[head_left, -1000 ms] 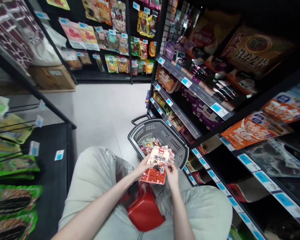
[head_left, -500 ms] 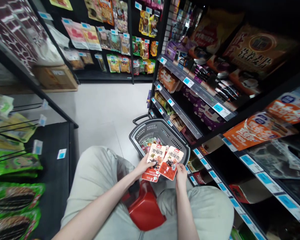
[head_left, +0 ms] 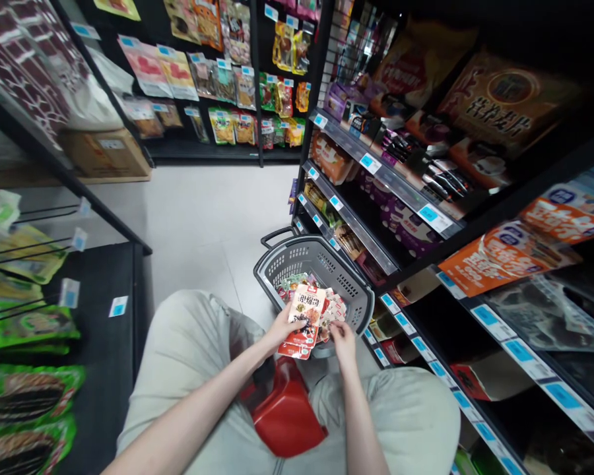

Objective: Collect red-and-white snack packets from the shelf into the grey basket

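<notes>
I sit on a red stool in a shop aisle. My left hand is closed on a stack of red and white snack packets, held upright just over the near rim of a grey shopping basket. My right hand is beside the stack's right edge, fingers pinched at the packets in the basket; what it holds is hidden. More packets lie in the basket.
Black shelves with blue price tags and packaged goods run along my right. A lower black rack with green packets stands at my left. Hanging snack bags fill the far wall. A cardboard box sits on the pale floor.
Half a second ago my right hand held a single packet beside the stack. That packet is now down by the basket's contents, and the right hand has dropped lower and leftward.
</notes>
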Motion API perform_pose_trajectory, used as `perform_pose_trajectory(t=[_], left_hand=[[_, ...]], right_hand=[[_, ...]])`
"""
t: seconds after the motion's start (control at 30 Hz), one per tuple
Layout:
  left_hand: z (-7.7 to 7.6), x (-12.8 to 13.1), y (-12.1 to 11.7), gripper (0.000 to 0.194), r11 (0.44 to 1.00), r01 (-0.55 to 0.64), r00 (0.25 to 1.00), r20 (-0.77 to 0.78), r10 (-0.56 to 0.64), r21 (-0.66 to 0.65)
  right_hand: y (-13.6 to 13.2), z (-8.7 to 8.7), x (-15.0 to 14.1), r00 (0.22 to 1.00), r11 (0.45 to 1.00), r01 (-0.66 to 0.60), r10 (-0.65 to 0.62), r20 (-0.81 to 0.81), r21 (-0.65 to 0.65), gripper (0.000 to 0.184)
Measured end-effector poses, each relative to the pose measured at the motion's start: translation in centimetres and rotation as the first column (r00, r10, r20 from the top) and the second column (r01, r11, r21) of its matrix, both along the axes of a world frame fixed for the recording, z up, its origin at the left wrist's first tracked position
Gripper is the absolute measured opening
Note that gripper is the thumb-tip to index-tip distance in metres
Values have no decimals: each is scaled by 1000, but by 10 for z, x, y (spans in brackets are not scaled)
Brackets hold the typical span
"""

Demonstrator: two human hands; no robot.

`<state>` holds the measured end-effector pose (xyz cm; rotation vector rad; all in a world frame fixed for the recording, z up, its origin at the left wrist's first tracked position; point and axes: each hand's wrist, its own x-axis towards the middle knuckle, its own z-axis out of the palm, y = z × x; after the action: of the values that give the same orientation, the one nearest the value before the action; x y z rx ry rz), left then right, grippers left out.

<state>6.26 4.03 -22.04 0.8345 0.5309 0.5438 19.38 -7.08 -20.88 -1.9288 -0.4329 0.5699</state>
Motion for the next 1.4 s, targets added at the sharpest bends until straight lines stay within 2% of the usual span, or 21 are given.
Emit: perform_pose_trajectory(t=[0.1,0.2,0.33,0.43,0.5,0.57,0.67,0.77,0.83,0.87,0.97,1.03,1.07,1.1,1.17,1.2,1.27,1.33,1.4], left_hand=[[-3,1,0,62,999,8,1000,3,-8,51],[-3,1,-2,66,998,28,1000,4,-29,47],[-1,2,-3,63,998,46,999,9,-46,-31],[-2,3,-2,57,998,-9,1000,-4,9,-58],[-3,4,-1,55,997,-46,999,-19,45,-57],[-5,5,-2,54,997,-54,998,-31,52,-57],[-7,5,-5,54,998,-39,999,-38,37,-55],[-10,5,-6,54,999,-47,998,-52,45,-27],[-12,5,-5,53,999,-51,997,-57,51,-8],[-13,5,-4,52,999,-48,997,-55,48,-3],[-14,4,-1,51,999,-50,998,-39,50,3],[-12,3,0,49,998,-59,998,-29,59,2],[-10,3,1,49,998,-66,997,-26,66,-1],[-8,2,1,49,997,-71,997,-27,71,-5],[-3,1,2,51,996,-83,996,-27,83,-14],[-1,1,2,52,996,-92,996,-24,91,-21],[1,1,2,53,993,-110,994,-19,109,-37],[1,1,1,53,992,-115,993,-14,115,-52],[0,1,1,54,992,-108,994,-11,107,-67]], right_hand=[[7,2,-24,983,982,-178,180,-46,56,21],[8,0,-34,971,969,-239,241,-14,62,18],[6,0,-27,988,988,-152,151,36,26,16],[2,14,-21,989,999,-2,-3,145,32,17],[0,25,-24,956,1000,28,-24,292,-9,15],[-2,34,-34,891,993,-13,65,450,-117,11],[-1,36,-56,719,930,-154,337,608,-333,10],[4,34,-76,502,823,-315,567,653,-473,18],[7,35,-83,419,763,-413,643,641,-497,20],[8,36,-84,406,741,-456,666,625,-493,20],[8,42,-80,468,725,-531,682,562,-438,18],[7,46,-75,553,756,-559,646,526,-342,17],[7,48,-72,607,791,-548,600,521,-272,17],[7,49,-68,671,840,-504,527,522,-200,17],[6,47,-59,796,949,-304,302,525,-86,15],[5,45,-54,838,983,-176,179,516,-55,13],[4,36,-43,899,999,-2,17,438,-35,22],[4,24,-32,972,999,-37,39,230,-12,29],[3,11,-22,989,988,-149,149,-2,44,26]])
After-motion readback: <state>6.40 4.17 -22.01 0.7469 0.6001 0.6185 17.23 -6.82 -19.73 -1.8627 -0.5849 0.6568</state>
